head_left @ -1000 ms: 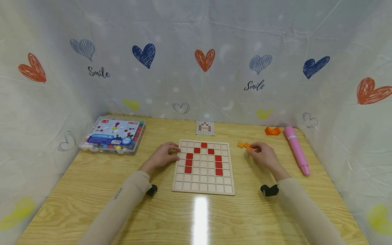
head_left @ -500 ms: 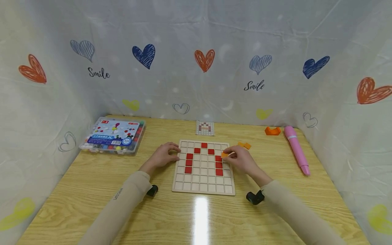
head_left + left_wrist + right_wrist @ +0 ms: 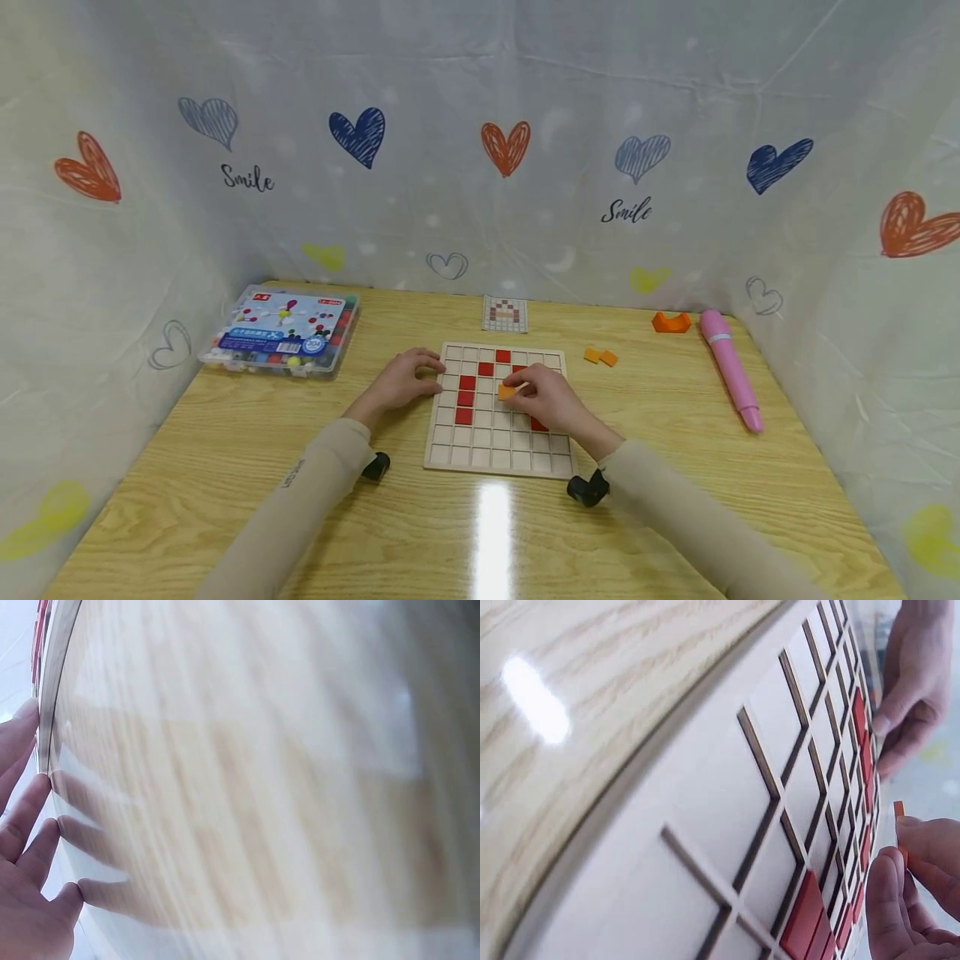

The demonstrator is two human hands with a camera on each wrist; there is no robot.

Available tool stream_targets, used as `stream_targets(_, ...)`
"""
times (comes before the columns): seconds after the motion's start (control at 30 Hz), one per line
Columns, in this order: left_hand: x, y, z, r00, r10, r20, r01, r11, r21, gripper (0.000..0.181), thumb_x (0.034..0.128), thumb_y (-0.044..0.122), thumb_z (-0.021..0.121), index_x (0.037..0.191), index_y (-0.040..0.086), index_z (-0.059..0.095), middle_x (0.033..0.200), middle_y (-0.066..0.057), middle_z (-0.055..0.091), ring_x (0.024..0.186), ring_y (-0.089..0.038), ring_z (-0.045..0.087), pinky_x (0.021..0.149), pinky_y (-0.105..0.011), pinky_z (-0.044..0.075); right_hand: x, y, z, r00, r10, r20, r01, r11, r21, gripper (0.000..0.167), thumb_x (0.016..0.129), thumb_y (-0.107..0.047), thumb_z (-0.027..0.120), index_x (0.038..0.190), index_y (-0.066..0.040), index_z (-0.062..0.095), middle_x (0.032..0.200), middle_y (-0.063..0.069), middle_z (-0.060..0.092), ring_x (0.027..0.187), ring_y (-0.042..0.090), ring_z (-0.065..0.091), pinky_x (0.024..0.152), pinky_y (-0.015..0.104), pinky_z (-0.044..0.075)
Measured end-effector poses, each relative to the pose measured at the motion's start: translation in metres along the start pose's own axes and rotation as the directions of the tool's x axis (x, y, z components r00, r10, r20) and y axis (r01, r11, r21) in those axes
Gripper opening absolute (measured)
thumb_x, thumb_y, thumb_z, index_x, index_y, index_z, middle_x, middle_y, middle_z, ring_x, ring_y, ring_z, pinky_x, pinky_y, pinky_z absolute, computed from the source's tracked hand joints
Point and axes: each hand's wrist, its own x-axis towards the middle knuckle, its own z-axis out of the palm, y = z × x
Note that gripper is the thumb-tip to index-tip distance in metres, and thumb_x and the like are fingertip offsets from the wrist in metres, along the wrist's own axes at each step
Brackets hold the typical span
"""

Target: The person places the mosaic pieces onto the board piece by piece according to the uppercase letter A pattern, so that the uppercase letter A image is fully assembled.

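Observation:
A pale wooden grid board lies on the table with several red square tiles set in its cells. Over the middle of the grid, my right hand pinches an orange square tile between thumb and fingers. In the right wrist view that orange tile is seen edge-on, above the board's surface. My left hand rests at the board's left edge, its fingers spread and touching the rim and the table. Some red tiles on the right are hidden behind my right hand.
Two orange tiles lie right of the board. Behind it is a small pattern card. A clear box of colored parts sits at left. An orange curved piece and a pink pen-shaped object lie at right.
My right hand has picked an orange tile from the small group at right and carried it left over the board's middle. My left hand has stayed at the board's left edge.

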Motion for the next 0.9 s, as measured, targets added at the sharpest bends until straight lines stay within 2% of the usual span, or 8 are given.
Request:
stream_targets(0.2,0.000,0.001,0.000,1.000,0.007,0.003,-0.007,1.000,-0.011,0.029,0.0887,0.013,0.073,0.116,0.004,0.069,0.138,-0.015,0.052,0.134,-0.036,0.041,0.113,-0.052,0.028,0.007,-0.006,0.011,0.999,-0.041,0.028,0.043,0.997,-0.061,0.025,0.088,-0.011,0.071,0.113,-0.004,0.072,0.106,0.008,0.066,0.093,0.021,0.066,0.082,0.035,0.055)
stream_targets(0.37,0.000,0.001,0.000,1.000,0.001,0.006,-0.001,1.000,-0.016,0.028,0.0886,0.013,0.073,0.115,0.004,0.069,0.138,-0.015,0.052,0.133,-0.036,0.041,0.113,-0.051,0.029,0.011,-0.011,0.016,0.997,-0.067,0.036,0.070,0.995,-0.069,0.025,0.087,-0.005,0.069,0.112,-0.002,0.072,0.107,0.011,0.069,0.092,0.023,0.068,0.081,0.036,0.055)
stream_targets(0.63,0.002,0.000,0.000,1.000,-0.013,0.009,0.013,1.000,-0.008,0.028,0.0886,0.014,0.073,0.115,0.006,0.069,0.138,-0.014,0.052,0.134,-0.035,0.041,0.114,-0.051,0.028,0.016,-0.014,0.024,0.999,-0.021,0.031,0.024,0.996,-0.084,0.023,0.085,-0.004,0.071,0.108,-0.003,0.072,0.106,0.008,0.069,0.090,0.019,0.065,0.081,0.034,0.054)
stream_targets(0.9,0.002,0.000,0.000,1.000,-0.016,0.007,0.016,1.000,-0.006,0.028,0.0884,0.013,0.073,0.115,0.005,0.069,0.137,-0.014,0.052,0.133,-0.035,0.041,0.113,-0.051,0.029,0.021,-0.014,0.026,0.998,-0.044,0.033,0.049,0.988,-0.148,0.021,0.084,-0.005,0.073,0.105,-0.004,0.074,0.100,0.006,0.067,0.084,0.016,0.058,0.075,0.031,0.051)
